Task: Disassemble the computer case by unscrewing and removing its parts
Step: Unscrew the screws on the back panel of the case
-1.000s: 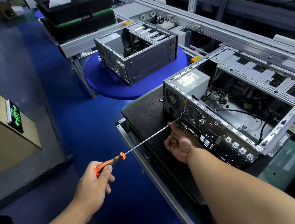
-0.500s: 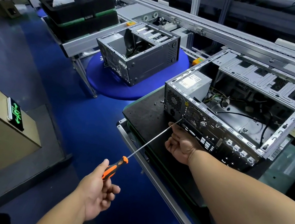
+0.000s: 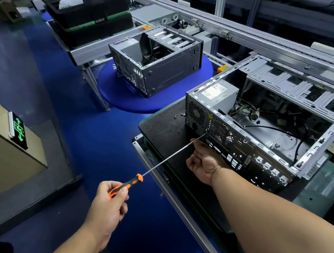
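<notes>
An open grey computer case (image 3: 324, 132) lies on a black mat (image 3: 161, 129), its rear panel facing me and a power supply (image 3: 217, 95) in its near-left corner. My left hand (image 3: 111, 201) grips the orange-and-black handle of a long screwdriver (image 3: 170, 155). The tip of the shaft meets the rear panel just below the fan grille (image 3: 219, 130). My right hand (image 3: 204, 161) is curled into a fist below the rear panel, right beside the shaft; whether it touches the shaft I cannot tell. Two loose screws (image 3: 180, 115) lie on the mat left of the case.
A second open case (image 3: 156, 65) stands on a round blue platform (image 3: 122, 99) behind the mat. A conveyor rail (image 3: 264, 41) runs along the back. Black trays (image 3: 87, 18) sit far left. A beige cabinet with a green-lit sign (image 3: 18, 130) stands at left on the blue floor.
My left hand has shifted its grip round the screwdriver handle, turning it. The tip stays at the same spot on the rear panel and my right hand has not moved.
</notes>
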A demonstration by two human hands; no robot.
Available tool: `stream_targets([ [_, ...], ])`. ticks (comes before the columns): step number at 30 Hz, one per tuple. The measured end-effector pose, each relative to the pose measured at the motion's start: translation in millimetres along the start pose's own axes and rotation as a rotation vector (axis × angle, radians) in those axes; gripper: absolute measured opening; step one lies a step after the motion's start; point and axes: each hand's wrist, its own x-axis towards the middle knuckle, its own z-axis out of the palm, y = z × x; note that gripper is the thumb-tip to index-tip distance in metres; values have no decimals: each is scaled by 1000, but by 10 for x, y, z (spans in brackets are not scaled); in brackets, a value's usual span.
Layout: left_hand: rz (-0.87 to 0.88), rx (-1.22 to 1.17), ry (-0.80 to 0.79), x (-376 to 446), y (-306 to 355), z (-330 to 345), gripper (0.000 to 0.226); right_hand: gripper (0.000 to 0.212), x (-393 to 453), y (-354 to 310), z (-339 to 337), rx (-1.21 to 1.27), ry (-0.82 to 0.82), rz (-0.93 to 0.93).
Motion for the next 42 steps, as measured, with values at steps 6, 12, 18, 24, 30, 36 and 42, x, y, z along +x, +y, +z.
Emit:
stream_targets([
  [6,-204,-14,-10,-40,25,-33,58,7,-7,-1,-9,-15,-4,-1],
  [12,-449,-59,27,-44,175,-2,84,7,-52,-14,-2,-7,6,4],
  [18,-526,-55,-61,-65,261,-14,85,8,-52,-6,-8,13,7,5],
  [24,-310,-262,-82,-50,172,-11,28,8,-13,6,-25,7,10,3],
  [30,-101,-178,-18,-6,158,-28,20,9,1,1,-13,2,6,-1],
  [36,-97,-94,-25,-4,151,-50,29,9,-11,-2,-7,-4,3,5],
  [42,-213,-183,37,9,169,-23,44,11,-41,-15,9,4,4,6],
])
